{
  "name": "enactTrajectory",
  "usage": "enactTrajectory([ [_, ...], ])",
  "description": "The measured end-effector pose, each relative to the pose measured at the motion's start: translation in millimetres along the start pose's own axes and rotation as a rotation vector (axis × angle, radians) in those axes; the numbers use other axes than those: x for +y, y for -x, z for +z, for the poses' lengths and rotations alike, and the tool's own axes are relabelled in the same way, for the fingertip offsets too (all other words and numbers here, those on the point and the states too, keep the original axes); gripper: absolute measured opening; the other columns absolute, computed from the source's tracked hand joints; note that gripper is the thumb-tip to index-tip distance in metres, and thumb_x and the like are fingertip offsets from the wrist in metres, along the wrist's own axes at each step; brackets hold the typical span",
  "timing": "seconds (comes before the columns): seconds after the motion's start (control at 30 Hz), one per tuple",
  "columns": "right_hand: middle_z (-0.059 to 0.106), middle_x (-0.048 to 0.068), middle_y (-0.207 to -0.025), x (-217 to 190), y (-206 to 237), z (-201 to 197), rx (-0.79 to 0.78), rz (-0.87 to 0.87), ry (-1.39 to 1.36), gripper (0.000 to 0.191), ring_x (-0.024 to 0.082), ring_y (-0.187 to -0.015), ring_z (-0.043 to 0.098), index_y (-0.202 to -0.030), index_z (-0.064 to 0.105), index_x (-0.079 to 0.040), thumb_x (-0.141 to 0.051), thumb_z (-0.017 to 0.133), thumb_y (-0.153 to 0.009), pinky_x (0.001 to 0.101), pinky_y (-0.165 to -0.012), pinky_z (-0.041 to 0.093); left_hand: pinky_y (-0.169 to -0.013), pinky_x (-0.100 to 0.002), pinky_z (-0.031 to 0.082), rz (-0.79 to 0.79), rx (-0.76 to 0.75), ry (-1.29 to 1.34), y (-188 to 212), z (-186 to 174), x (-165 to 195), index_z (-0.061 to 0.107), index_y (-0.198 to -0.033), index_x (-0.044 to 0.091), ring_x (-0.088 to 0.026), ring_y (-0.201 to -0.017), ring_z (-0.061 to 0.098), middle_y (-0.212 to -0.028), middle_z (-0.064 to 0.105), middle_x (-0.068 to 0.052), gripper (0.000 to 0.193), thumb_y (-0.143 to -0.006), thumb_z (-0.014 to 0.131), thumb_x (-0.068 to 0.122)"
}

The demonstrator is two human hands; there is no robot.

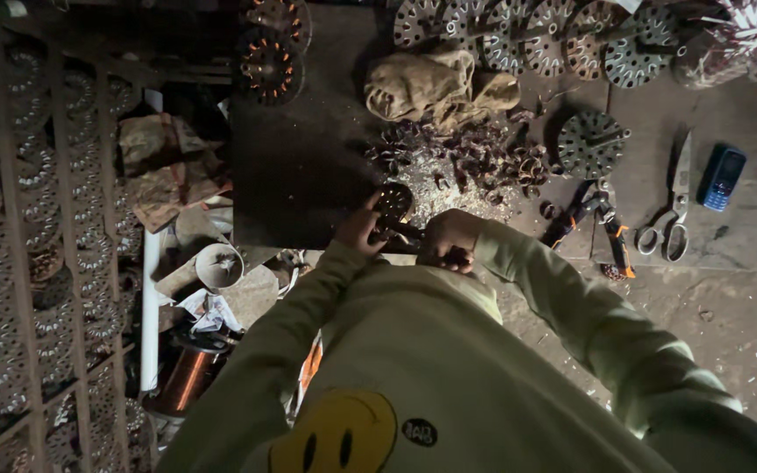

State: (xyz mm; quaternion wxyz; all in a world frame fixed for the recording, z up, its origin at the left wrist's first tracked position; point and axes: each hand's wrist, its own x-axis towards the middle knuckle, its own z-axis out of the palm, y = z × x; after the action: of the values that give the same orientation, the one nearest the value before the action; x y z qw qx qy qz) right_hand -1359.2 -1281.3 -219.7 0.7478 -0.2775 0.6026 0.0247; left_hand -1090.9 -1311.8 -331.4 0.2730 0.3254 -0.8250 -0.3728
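Observation:
My left hand (359, 228) grips a small round metal stator core (393, 201) at the front edge of a dark workbench (300, 166). My right hand (449, 238) is closed around a tool handle (405, 230) that points into the core. Both arms wear pale green sleeves. Just beyond the core lies a heap of stripped copper wire scraps (484, 166).
A crumpled cloth (422, 86) and a row of round stator cores (527, 35) lie at the back. Another stator (590, 143), pliers (606, 229), scissors (675, 206) and a blue phone (722, 177) sit right. A copper wire spool (187, 375) and shelves of stators (37, 228) stand left.

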Motion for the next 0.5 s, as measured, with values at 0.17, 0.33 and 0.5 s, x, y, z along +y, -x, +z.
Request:
enactTrajectory([
  [0.17, 0.073, 0.012, -0.083, 10.1, 3.9, -4.6, 0.036, -0.150, -0.045, 0.050, 0.020, -0.058, 0.064, -0.116, 0.072, -0.009, 0.009, 0.066, -0.070, 0.0346, -0.045, 0.053, -0.078, -0.043, 0.056, 0.139, 0.110, -0.067, 2.1, 0.9, -0.6, 0.054, -0.120, 0.000, -0.035, -0.089, 0.065, -0.149, 0.049, -0.025, 0.056, -0.076, 0.083, 0.018],
  [0.33, 0.071, 0.020, -0.080, 17.4, -2.9, -22.8, -0.158, -0.309, -0.015, 0.040, 0.024, -0.054, 0.062, -0.113, 0.074, 0.003, 0.004, 0.066, -0.073, 0.0361, -0.040, 0.048, -0.079, -0.047, 0.056, 0.025, 0.151, -0.142, 8.0, -6.8, 15.9, 0.063, -0.117, 0.006, -0.035, -0.090, 0.068, -0.130, 0.064, -0.021, 0.047, -0.077, 0.084, 0.018],
  [0.5, 0.069, 0.023, -0.104, 52.1, -26.8, -0.7, 0.050, 0.120, -0.235, 0.040, 0.028, -0.078, 0.063, -0.118, 0.071, -0.006, -0.005, 0.068, -0.078, 0.0384, -0.063, 0.053, -0.081, -0.046, 0.056, -0.216, 0.062, -0.040, 14.0, -7.4, 16.7, 0.060, -0.130, 0.005, -0.038, -0.095, 0.069, -0.116, 0.068, -0.018, 0.053, -0.084, 0.082, 0.019],
])
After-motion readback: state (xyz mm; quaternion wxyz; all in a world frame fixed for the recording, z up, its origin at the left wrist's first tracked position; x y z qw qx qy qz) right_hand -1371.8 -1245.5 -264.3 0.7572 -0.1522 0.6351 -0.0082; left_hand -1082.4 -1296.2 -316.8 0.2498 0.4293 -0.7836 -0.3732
